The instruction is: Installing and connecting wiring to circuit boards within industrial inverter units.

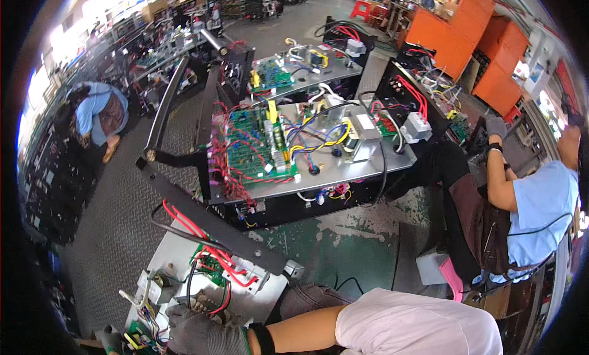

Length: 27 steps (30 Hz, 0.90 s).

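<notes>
Of the person's own hands there are two: one left hand [111, 340] and one right hand [202, 331]. Nearby I count four open chassis [331, 178]. The middle one carries two green circuit boards [242, 140], one large and one small. Co-workers [543, 201] in light blue shirts are two. Orange cabinets [451, 39] are at least two, red stools [361, 10] at least one; the exact numbers I cannot tell.

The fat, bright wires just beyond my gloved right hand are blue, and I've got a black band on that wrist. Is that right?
Not quite: the head view shows that the fat, bright wires are red, not blue. Your right hand is gloved, with a black band on that wrist.
</notes>
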Available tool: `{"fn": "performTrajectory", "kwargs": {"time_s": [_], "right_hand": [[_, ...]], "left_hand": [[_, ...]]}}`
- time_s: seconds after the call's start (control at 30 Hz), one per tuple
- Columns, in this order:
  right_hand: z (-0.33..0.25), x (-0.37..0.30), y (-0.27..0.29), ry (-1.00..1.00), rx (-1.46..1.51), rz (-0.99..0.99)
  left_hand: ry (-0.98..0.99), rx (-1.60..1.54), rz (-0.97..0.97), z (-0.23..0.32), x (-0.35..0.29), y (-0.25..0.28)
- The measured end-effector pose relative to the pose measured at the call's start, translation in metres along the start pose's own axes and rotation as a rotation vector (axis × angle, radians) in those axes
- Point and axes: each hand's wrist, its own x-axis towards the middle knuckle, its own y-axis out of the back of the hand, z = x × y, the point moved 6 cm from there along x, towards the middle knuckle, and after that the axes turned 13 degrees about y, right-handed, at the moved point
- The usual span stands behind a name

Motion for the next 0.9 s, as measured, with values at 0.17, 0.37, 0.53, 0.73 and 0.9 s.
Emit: {"fn": "performTrajectory", "kwargs": {"time_s": [0.17, 0.37, 0.53, 0.73, 0.9], "right_hand": [[0.000, -0.009, -0.014, 0.012, -0.031, -0.029], [-0.003, -0.004, -0.006, 0.019, 0.073, 0.100], [0.002, 0.001, -0.010, -0.088, -0.016, -0.205], [0.001, 0.002, 0.002, -0.068, 0.191, -0.186], [-0.002, 0.012, 0.005, -0.111, 0.214, -0.250]], "left_hand": [[0.180, -0.167, 0.080, 0.014, -0.012, 0.023], [0.304, -0.707, 0.330, -0.015, -0.004, 0.059], [0.203, -0.727, 0.275, 0.006, -0.032, 0.075], [-0.236, -0.647, 0.437, 0.095, -0.147, 0.137], [-0.192, -0.557, 0.243, 0.123, -0.233, 0.143]]}}
